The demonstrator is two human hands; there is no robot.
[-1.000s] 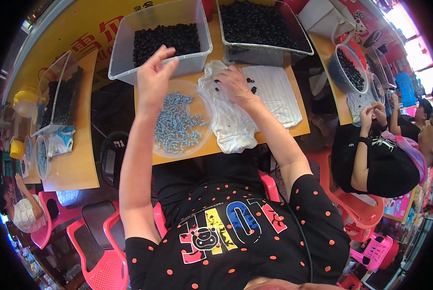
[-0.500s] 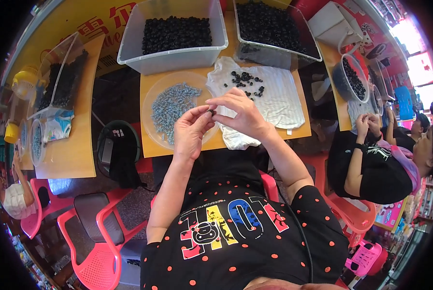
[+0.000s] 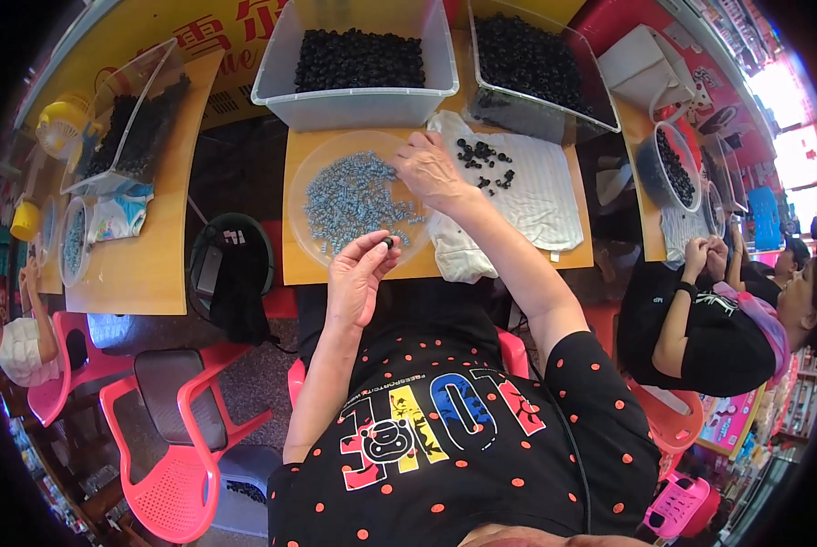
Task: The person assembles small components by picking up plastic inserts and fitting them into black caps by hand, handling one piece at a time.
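Small grey-blue pieces (image 3: 349, 196) lie heaped in a round translucent tray (image 3: 301, 239). Just in front of it, my left hand (image 3: 358, 283) pinches a small round black piece (image 3: 389, 242) between thumb and fingertips. My right hand (image 3: 434, 173) reaches to the tray's right side, its fingers bent down and together at the pieces. What those fingertips hold, if anything, is hidden. Right of that hand, several loose black pieces (image 3: 486, 159) lie scattered on a white cloth (image 3: 540, 210).
Two clear bins, left (image 3: 358, 105) and right (image 3: 545, 118), hold black pieces at the back of the wooden table (image 3: 335, 278). Pink chairs (image 3: 167, 479) stand to the left. At the right table (image 3: 641, 196) another person (image 3: 714, 319) sits with hands raised.
My right hand has left the black piece and moved away to the tray's right side. My left hand keeps the piece, slightly lower. The whole view has shifted a little.
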